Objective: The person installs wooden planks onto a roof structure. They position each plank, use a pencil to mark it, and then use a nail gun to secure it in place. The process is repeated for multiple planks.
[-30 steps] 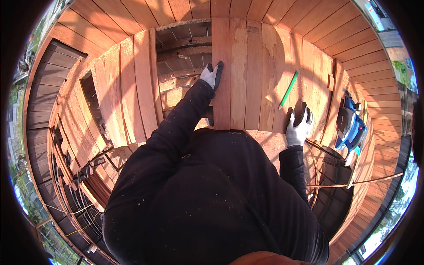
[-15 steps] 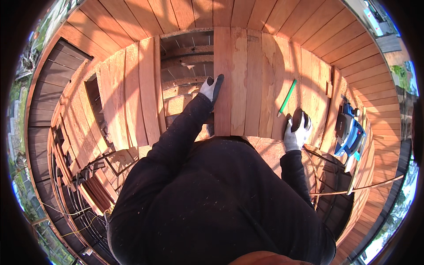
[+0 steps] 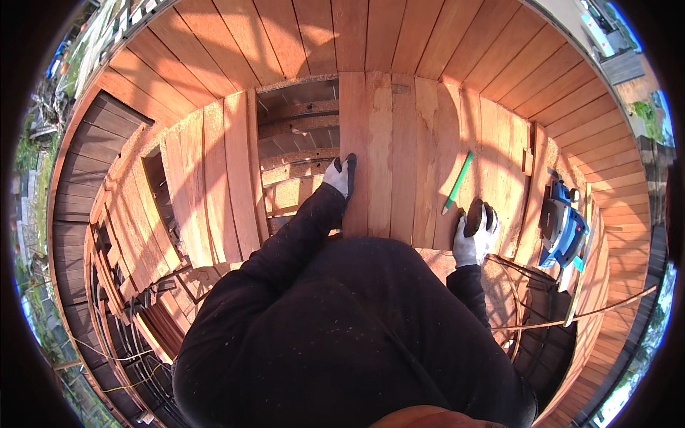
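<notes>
My left hand (image 3: pixel 340 177), in a white glove with dark fingers, rests at the left edge of a reddish wooden plank (image 3: pixel 353 135). Its fingers are apart, with one lying along that edge, beside a gap (image 3: pixel 300 125) in the row of boards. On the right, my right hand (image 3: pixel 477 235), gloved the same way, lies on the boards with fingers apart and slightly bent; nothing shows in its grasp. Just above that hand, a green pencil (image 3: pixel 457 182) lies slantwise on the boards (image 3: pixel 426 143).
A blue power planer (image 3: pixel 564 227) sits right of my right hand. Dark framing shows through the gap. Several wooden strips (image 3: pixel 158 328) are stacked at the lower left, near a yellow cord (image 3: pixel 132 386). Laid decking (image 3: pixel 399 36) curves around the far side.
The view has shifted, so the boards, pencil and both hands appear lower. My left hand stays at the plank's left edge, and my right stays on the boards near the pencil.
</notes>
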`<state>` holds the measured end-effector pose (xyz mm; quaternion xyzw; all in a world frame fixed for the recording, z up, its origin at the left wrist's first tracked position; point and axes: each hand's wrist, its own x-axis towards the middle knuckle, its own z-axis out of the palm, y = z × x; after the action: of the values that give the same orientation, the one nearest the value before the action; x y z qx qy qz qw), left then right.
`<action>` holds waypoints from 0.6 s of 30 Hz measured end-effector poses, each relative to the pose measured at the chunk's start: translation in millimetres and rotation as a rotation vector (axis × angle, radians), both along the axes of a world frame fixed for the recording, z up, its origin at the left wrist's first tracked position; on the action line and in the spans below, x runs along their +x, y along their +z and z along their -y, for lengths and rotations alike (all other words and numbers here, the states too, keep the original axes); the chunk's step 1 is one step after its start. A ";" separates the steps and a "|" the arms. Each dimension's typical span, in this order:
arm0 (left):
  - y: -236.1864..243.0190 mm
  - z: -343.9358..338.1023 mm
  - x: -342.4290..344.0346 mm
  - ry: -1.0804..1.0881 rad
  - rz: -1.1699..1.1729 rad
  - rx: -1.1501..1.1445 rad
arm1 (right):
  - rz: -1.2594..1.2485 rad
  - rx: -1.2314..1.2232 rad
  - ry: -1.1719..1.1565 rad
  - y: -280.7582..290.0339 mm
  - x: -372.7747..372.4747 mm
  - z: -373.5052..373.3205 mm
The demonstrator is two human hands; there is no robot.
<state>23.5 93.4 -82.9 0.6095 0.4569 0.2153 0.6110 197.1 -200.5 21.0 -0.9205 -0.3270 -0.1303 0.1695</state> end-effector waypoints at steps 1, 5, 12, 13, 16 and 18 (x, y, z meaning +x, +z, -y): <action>-5.8 -2.8 0.4 -0.017 -0.032 0.017 | 0.005 0.004 0.007 0.1 0.3 -1.3; 0.6 -3.3 1.4 -0.037 -0.051 0.013 | -0.020 -0.021 -0.031 -1.2 0.0 -2.1; 1.4 -21.6 4.5 -0.204 -0.125 0.173 | -0.047 -0.084 -0.004 0.6 7.4 6.7; -13.9 -29.1 2.2 -0.156 -0.165 0.162 | -0.067 -0.103 0.027 2.5 15.0 8.8; -17.0 -22.5 -26.4 0.095 -0.020 0.131 | -0.221 -0.033 0.083 0.3 35.9 26.9; -4.5 -9.1 -53.7 0.072 0.021 0.295 | -0.161 -0.027 0.090 2.5 40.1 33.3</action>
<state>-30.2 102.4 -87.4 0.6735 0.4355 0.3085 0.5114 237.2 -233.8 23.5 -0.9146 -0.3551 -0.0435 0.1884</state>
